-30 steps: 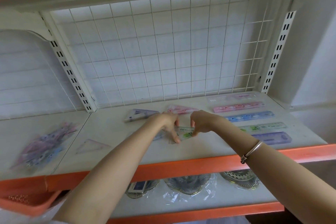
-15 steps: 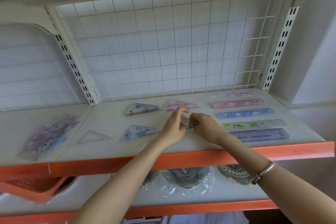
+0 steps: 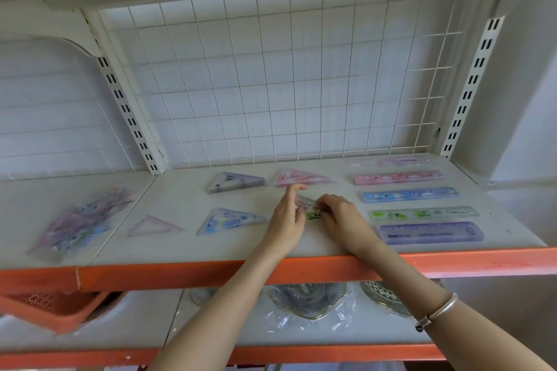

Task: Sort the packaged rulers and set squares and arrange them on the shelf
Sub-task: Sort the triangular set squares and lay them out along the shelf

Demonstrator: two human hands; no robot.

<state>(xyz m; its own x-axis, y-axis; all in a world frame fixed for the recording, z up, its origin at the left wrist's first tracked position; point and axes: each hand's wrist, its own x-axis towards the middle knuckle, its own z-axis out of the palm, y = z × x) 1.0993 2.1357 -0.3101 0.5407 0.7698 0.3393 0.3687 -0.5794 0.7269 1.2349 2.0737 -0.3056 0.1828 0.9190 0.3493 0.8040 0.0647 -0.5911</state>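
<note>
Green set square still pinched, left hand, right hand

A white wire grid panel stands between slotted white metal uprights, and below, plastic-wrapped patterned glass dishes sit on a lower white shelf board, right of an orange perforated plastic basket.

White shelf, orange front edge, carried five packaged rulers in column at right, set squares mid-shelf, loose heap of packets far left.
</note>
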